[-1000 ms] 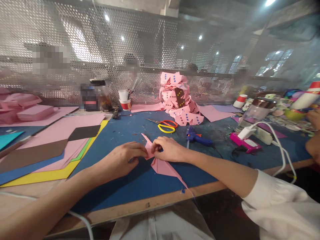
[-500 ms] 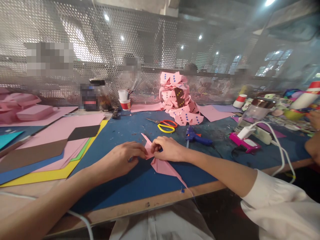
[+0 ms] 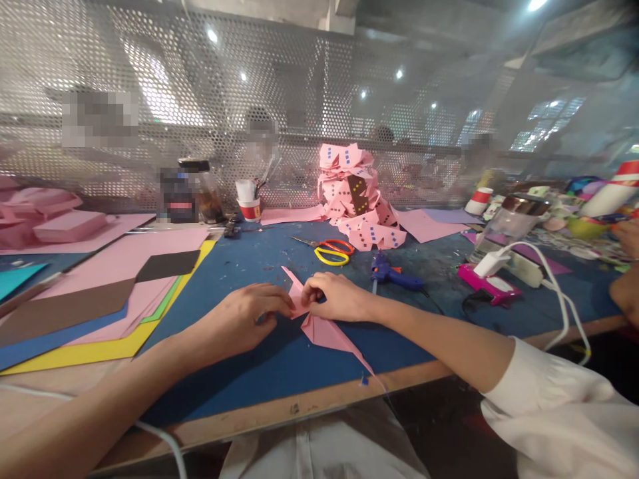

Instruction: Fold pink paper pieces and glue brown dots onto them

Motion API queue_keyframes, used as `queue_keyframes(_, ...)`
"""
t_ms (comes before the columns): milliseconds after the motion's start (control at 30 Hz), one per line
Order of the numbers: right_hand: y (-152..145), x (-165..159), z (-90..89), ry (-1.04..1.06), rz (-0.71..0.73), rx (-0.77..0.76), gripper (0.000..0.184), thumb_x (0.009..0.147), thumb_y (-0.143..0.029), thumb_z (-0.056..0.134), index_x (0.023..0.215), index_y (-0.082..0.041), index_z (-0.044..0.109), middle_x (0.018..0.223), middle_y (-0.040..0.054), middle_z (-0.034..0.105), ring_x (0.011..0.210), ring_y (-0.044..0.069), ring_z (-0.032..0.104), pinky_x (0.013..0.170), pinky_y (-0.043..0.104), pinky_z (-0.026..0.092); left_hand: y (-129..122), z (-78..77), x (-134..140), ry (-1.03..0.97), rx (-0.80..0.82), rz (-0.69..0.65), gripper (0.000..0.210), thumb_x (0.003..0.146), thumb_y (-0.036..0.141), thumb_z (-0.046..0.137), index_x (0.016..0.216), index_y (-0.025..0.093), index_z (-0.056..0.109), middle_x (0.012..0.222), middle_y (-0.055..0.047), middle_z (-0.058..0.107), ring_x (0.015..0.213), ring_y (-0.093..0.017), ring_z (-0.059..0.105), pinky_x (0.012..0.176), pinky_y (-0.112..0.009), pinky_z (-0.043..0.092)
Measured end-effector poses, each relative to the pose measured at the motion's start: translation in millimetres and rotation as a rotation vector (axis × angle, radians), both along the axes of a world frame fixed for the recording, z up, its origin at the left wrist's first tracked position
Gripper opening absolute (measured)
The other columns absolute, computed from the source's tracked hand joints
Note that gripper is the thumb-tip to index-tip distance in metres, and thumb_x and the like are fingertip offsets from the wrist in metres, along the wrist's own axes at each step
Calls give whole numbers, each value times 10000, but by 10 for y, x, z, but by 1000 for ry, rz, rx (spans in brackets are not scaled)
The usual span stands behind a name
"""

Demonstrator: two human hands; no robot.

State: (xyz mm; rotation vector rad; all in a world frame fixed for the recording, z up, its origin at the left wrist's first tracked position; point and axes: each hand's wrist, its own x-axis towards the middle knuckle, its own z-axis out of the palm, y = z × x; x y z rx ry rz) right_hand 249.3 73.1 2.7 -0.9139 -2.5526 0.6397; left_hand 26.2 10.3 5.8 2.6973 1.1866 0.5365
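A folded piece of pink paper (image 3: 330, 334) lies on the blue mat in front of me, one narrow strip pointing away and a long thin tail running toward the table edge. My left hand (image 3: 247, 313) is closed at its left edge, thumb and fingertips pinching there. From the right, my right hand (image 3: 342, 297) grips the middle of the paper between thumb and curled fingers, hiding part of the fold. Beyond the hands lie scissors (image 3: 334, 251) with one red and one yellow handle, and a blue glue gun (image 3: 397, 273).
A pile of pink paper pieces (image 3: 357, 189) with coloured dots stands at the back. Left are coloured sheets (image 3: 114, 339) and pink boxes (image 3: 70, 225). A glass jar (image 3: 504, 226), a pink power strip (image 3: 492, 285) and white cables are right. Another person's hand (image 3: 626, 296) is far right.
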Motion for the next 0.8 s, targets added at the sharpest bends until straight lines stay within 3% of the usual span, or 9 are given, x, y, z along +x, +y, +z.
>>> queue_keyframes(200,36,32,-44,63,-60,0,138,782,-141,589,896,-184,653,886,6,669,769,114,598,681,220,411,-12,17,2,-20,-5,-5,409,750,-5,436,943,245,695,1070,8,699,987,-152,644,906,-263,472)
queue_keyframes(300,35,65,-68,35,-134,109,54,829,-203,605,863,-184,642,874,17,642,776,122,585,693,234,404,-20,15,8,-19,-4,-11,405,758,-8,433,959,240,682,1044,0,694,969,-156,636,897,-269,472)
queue_keyframes(467,6,91,-101,-8,-119,271,94,850,-286,655,840,-195,637,878,14,605,851,146,569,785,271,392,-2,-31,8,-32,27,6,368,803,10,420,967,233,662,1011,-12,680,949,-159,624,881,-273,470)
queue_keyframes(600,1,87,-116,11,-104,268,157,835,-344,698,841,-195,648,871,12,603,861,154,563,787,275,391,11,-55,2,-43,42,17,316,866,55,416,992,230,647,1023,-17,673,946,-152,625,861,-264,472)
queue_keyframes(800,-34,68,-101,49,-50,245,57,835,-253,695,860,-202,685,852,6,620,831,142,571,765,267,393,51,-67,3,-99,178,83,252,936,158,453,1088,222,642,1139,-47,672,1069,-181,605,953,-310,453)
